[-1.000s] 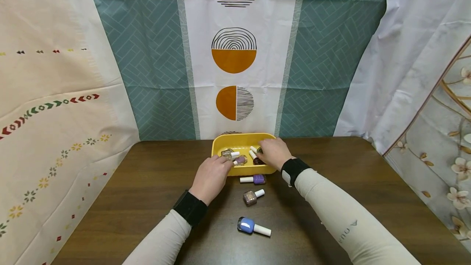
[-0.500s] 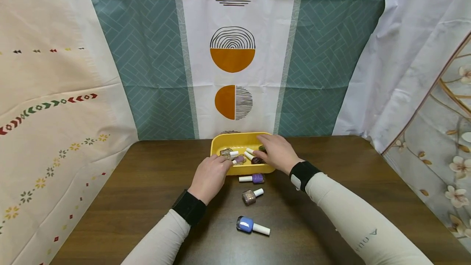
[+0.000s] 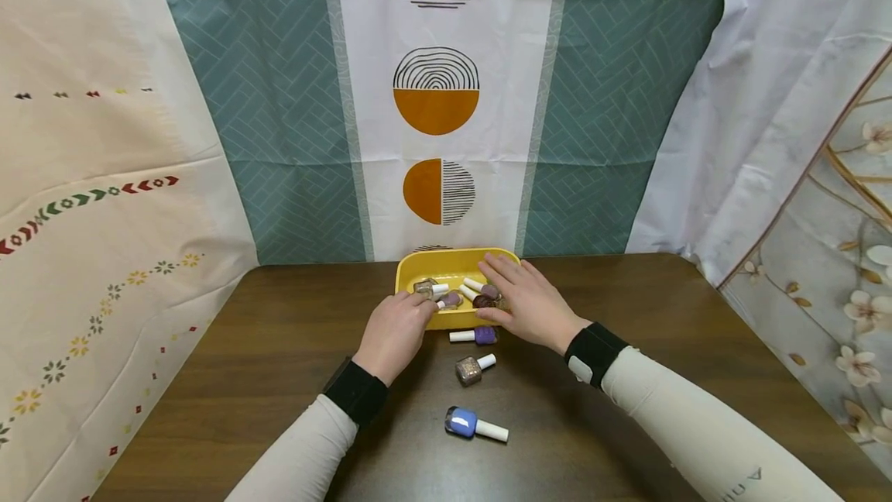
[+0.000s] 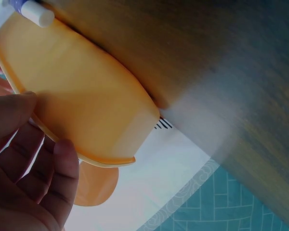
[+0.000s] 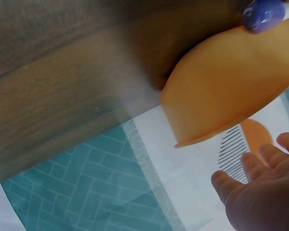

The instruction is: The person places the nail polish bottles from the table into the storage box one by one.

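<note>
A yellow plastic tray [image 3: 453, 321] stands at the table's far edge with several white-capped nail polish bottles lying in it, among them a glittery one [image 3: 423, 290] at the left and a mauve one [image 3: 451, 300] beside it. My left hand [image 3: 396, 333] grips the tray's near left rim, thumb on the outer wall and fingers at the edge in the left wrist view. Fingers straight and spread, my right hand [image 3: 535, 304] hovers over the tray's right end, holding nothing. Beneath its fingertips lies a dark bottle [image 3: 483, 301].
Three bottles lie on the brown table [image 3: 279, 378] in front of the tray: a purple one [image 3: 485, 335] close to its wall, a glittery brown one [image 3: 469, 370], and a blue one [image 3: 461, 421] nearest me. Patterned cloth [image 3: 300, 138] hangs right behind the table.
My right hand has come out of the tray's right side, its fingers opening and rising. The bottles under it have shifted a little. My left hand keeps its place on the rim.
</note>
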The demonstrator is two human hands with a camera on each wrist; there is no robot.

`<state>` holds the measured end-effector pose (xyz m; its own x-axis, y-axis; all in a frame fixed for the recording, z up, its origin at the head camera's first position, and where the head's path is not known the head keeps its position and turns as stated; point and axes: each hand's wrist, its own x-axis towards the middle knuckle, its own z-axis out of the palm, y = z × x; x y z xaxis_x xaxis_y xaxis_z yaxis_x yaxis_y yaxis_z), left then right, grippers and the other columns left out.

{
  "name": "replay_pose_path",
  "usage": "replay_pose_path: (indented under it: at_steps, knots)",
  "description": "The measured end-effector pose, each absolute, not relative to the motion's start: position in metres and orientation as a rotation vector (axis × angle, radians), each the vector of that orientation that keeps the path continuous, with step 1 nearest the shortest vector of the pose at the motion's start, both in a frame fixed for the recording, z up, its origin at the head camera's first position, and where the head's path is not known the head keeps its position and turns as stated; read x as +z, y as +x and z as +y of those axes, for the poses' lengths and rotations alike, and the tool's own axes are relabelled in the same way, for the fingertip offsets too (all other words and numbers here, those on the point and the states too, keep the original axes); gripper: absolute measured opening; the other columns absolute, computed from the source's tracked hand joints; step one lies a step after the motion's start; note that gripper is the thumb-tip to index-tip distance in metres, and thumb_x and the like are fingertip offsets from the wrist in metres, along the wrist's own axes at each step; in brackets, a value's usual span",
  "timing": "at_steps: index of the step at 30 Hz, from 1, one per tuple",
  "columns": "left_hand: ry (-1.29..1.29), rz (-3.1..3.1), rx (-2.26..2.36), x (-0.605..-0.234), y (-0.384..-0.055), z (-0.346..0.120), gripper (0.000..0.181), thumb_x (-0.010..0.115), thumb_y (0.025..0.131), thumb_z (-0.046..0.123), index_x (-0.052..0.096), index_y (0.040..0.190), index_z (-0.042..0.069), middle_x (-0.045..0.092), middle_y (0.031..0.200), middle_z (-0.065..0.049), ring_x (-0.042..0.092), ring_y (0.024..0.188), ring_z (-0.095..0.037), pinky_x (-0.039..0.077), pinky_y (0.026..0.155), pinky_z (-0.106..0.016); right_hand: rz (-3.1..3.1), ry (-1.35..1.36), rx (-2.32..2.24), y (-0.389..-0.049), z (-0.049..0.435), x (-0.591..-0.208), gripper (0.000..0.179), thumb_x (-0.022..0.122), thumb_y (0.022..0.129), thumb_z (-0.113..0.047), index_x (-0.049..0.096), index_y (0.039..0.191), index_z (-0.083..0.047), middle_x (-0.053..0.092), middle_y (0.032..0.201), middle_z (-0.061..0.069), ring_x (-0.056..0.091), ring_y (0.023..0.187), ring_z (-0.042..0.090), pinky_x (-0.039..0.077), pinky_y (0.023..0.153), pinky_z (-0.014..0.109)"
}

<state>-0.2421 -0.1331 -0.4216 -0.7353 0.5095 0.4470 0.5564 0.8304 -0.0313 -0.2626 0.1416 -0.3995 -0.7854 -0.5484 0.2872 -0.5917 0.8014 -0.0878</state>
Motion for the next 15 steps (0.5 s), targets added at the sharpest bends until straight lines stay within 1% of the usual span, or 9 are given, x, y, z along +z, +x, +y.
replay_pose_path:
  at_steps: [7, 12, 15]
  knots:
    - [-0.783, -2.585, -0.136, -0.420, -0.243, -0.134, 0.016, 0.087, 0.097, 0.010, 0.084, 0.112, 0.012, 0.080, 0.106, -0.003, 0.070, 0.095, -0.023, 0.061, 0.089, -0.038, -2.745, 0.948, 0.270, -0.239, 0.141, -0.398, 0.094, 0.075, 0.101, -0.060, 0.040, 0.171, -0.008, 0.037, 0.177, 0.012, 0.037, 0.161, 0.034, 0.025, 0.131, 0.060]
    - [-0.783, -2.589, -0.139, -0.420, -0.243, -0.133, 0.017, 0.087, 0.096, 0.011, 0.084, 0.113, 0.012, 0.080, 0.107, -0.003, 0.070, 0.095, -0.024, 0.061, 0.089, -0.038, -2.739, 1.010, 0.296, -0.219, 0.140, -0.401, 0.095, 0.075, 0.100, -0.062, 0.039, 0.172, -0.011, 0.036, 0.178, 0.009, 0.037, 0.162, 0.032, 0.026, 0.130, 0.061]
    - [-0.787, -2.581, -0.142, -0.421, -0.242, -0.133, 0.016, 0.087, 0.096, 0.010, 0.084, 0.112, 0.011, 0.080, 0.107, -0.004, 0.070, 0.094, -0.024, 0.061, 0.089, -0.038, -2.718, 1.057, 0.301, -0.209, 0.139, -0.404, 0.095, 0.075, 0.099, -0.062, 0.039, 0.172, -0.011, 0.034, 0.179, 0.009, 0.034, 0.163, 0.031, 0.025, 0.130, 0.061]
